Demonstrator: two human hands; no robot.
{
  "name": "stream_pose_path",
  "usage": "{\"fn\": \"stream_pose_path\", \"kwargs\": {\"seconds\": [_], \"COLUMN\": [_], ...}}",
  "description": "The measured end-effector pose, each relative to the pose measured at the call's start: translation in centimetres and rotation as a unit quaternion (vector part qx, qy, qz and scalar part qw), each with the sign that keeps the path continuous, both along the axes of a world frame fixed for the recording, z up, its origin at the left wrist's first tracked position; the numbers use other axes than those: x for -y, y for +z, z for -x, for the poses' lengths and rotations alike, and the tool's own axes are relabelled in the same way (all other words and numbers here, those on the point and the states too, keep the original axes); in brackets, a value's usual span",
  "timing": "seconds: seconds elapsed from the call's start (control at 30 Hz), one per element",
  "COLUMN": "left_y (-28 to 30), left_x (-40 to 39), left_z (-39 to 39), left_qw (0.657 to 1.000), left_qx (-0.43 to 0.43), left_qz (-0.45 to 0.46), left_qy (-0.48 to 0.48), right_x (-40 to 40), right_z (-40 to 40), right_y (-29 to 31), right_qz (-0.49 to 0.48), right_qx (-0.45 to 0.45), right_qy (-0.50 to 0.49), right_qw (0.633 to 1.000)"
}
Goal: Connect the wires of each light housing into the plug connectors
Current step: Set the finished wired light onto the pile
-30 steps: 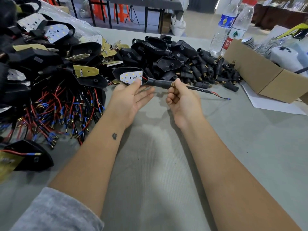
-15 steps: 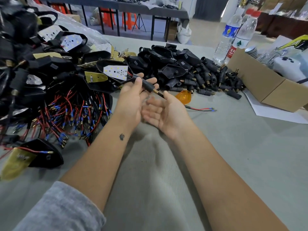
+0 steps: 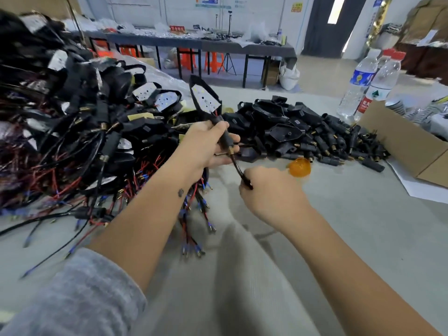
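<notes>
L hand (image 3: 206,144) grips plug (image 3: 224,134), housing (image 3: 204,98) sticking up at 12 o'clock. R hand (image 3: 271,192) pinches wire (image 3: 238,169) below plug, at 5 o'clock. Step, I judge: pulling wire through plug. Next: seat fully, drop onto done pile (image 3: 72,132) at 9 o'clock of table (image 3: 351,226).

Open cloth in front of you, clutter on three sides.

You have bare grey table cloth (image 3: 363,238) near you and to the right, room to move either hand. On your left, the heap of wired light housings (image 3: 72,132) spills loose red and blue wires (image 3: 194,238) onto the cloth beside your left forearm. Ahead, a pile of black plug connectors (image 3: 315,139) blocks the far side, with an orange lens (image 3: 300,167) just before it. A cardboard box (image 3: 400,144) and water bottles (image 3: 363,81) close off the far right.
</notes>
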State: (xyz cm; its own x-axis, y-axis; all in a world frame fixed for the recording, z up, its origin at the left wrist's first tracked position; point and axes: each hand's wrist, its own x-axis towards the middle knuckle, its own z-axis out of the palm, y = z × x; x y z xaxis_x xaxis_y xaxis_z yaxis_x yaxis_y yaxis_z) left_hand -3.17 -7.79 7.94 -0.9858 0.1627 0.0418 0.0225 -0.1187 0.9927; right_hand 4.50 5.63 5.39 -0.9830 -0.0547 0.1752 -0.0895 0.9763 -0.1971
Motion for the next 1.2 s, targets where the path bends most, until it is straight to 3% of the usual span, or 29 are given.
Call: {"fn": "stream_pose_path", "kwargs": {"seconds": [0.13, 0.3, 0.43, 0.5, 0.57, 0.6, 0.67, 0.8, 0.93, 1.03, 1.2], "left_y": [2.7, 6.7, 10.0, 10.5, 9.9, 9.3, 8.0, 5.7, 4.5, 3.6, 1.0], "left_x": [4.8, 12.0, 16.8, 18.7, 20.2, 20.7, 21.4, 21.3, 18.0, 14.1, 7.0], "left_z": [0.5, 1.8, 3.6, 4.8, 5.3, 5.3, 5.4, 5.8, 4.8, 3.8, 2.3], "left_qw": [0.998, 0.986, 0.966, 0.924, 0.839, 0.818, 0.824, 0.813, 0.756, 0.741, 0.764], "left_qx": [-0.016, -0.034, -0.051, -0.076, -0.083, -0.090, -0.107, -0.088, -0.172, -0.254, -0.350], "left_qz": [0.057, 0.135, 0.187, 0.298, 0.448, 0.476, 0.478, 0.528, 0.543, 0.524, 0.517], "left_qy": [0.008, 0.091, 0.169, 0.226, 0.297, 0.310, 0.287, 0.228, 0.322, 0.334, 0.164], "right_x": [4.5, 12.2, 17.8, 19.8, 21.4, 21.9, 21.9, 19.1, 14.7, 11.3, 5.4], "right_z": [-0.3, 0.9, 3.6, 4.6, 5.3, 5.5, 5.5, 4.6, 3.4, 3.0, 2.6], "right_y": [3.2, 5.6, 6.8, 7.1, 6.4, 5.9, 4.8, 3.1, 2.1, 1.2, -0.7], "right_qz": [0.062, 0.213, 0.323, 0.400, 0.432, 0.416, 0.376, 0.389, 0.393, 0.402, 0.422], "right_qx": [0.050, 0.032, 0.040, 0.101, 0.153, 0.154, 0.137, 0.132, 0.091, 0.066, 0.051], "right_qy": [0.115, 0.228, 0.249, 0.250, 0.248, 0.248, 0.256, 0.291, 0.266, 0.209, 0.124], "right_qw": [0.990, 0.949, 0.912, 0.876, 0.853, 0.862, 0.880, 0.864, 0.876, 0.889, 0.896]}}
